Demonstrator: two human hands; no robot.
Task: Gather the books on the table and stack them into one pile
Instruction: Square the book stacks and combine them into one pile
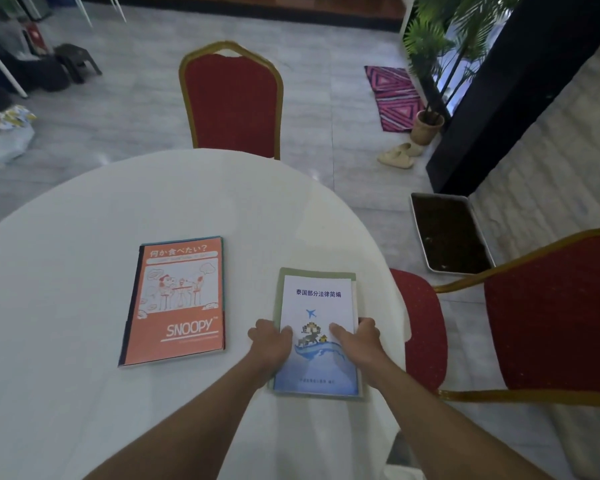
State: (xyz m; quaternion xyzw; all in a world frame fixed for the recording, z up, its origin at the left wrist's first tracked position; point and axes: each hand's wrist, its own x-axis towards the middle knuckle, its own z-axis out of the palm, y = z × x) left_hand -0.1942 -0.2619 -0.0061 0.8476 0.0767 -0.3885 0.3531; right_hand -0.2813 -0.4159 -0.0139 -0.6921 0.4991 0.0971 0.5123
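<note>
Round table (84, 209) with white cloth, two book groups on it. Right group: white-blue book (317, 306) lying flat on a green book (280, 296) that shows as a border at the top and left; edges roughly aligned, top one set slightly right. Looks like more thin layers at the right edge, can't tell how many. Left hand (269, 342) clamps the left side of this pile, thumb on the white-blue cover, fingers curled over the pile's left edge. Right hand (359, 341) clamps the right side the same way, thumb on cover, fingers wrapped round the right edge. Both hands closed on the pile; pile appears to rest on the cloth near the table's right edge. Orange Snoopy book (177, 299) lies flat to the left, apart from the pile, untouched, with a dark blue-edged book just showing beneath it. Red chair (232, 102) behind the table, another red chair (551, 313) at right.
</note>
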